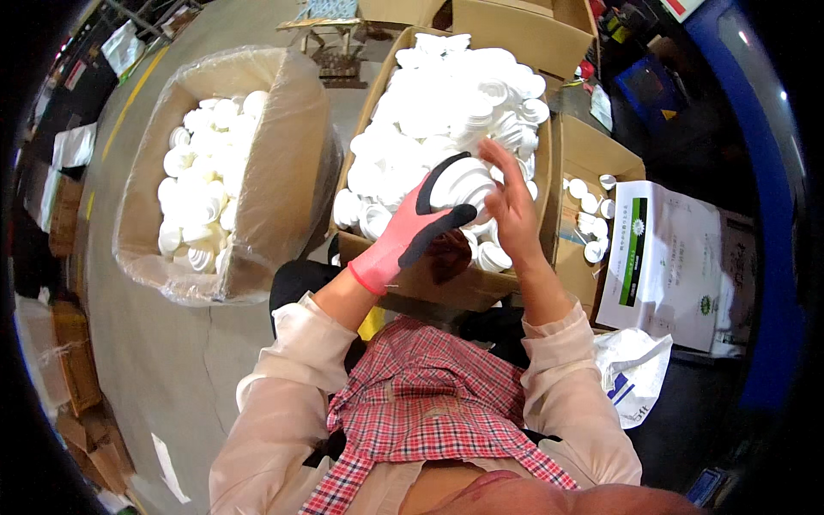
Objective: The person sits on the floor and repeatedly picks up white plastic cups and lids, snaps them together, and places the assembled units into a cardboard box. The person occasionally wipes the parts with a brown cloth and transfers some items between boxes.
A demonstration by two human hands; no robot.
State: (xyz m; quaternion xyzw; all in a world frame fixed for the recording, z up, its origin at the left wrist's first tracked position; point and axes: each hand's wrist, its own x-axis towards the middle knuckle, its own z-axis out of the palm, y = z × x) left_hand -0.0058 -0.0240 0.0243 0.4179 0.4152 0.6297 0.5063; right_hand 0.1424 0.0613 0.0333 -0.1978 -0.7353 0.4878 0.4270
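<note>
My left hand [421, 219], in a pink glove with black fingers, grips a white round part with stepped, ribbed rings [463, 184]; its kind I cannot make out. Glove fingers and thumb wrap around the part's left side. My bare right hand [513, 204] is beside the part's right side, fingers extended and slightly blurred; whether they touch it I cannot tell. Both hands are over the near part of a large cardboard box [356, 129] heaped with similar white parts [429, 103].
Left of it stands a plastic-lined cardboard box [279, 172] holding more white parts [206, 197]. At right, a shallower carton [571, 257] contains several small white pieces [592, 225]. Beside it are a printed white sack [665, 257] and a crumpled white bag [639, 369]. A small stool [322, 24] stands behind.
</note>
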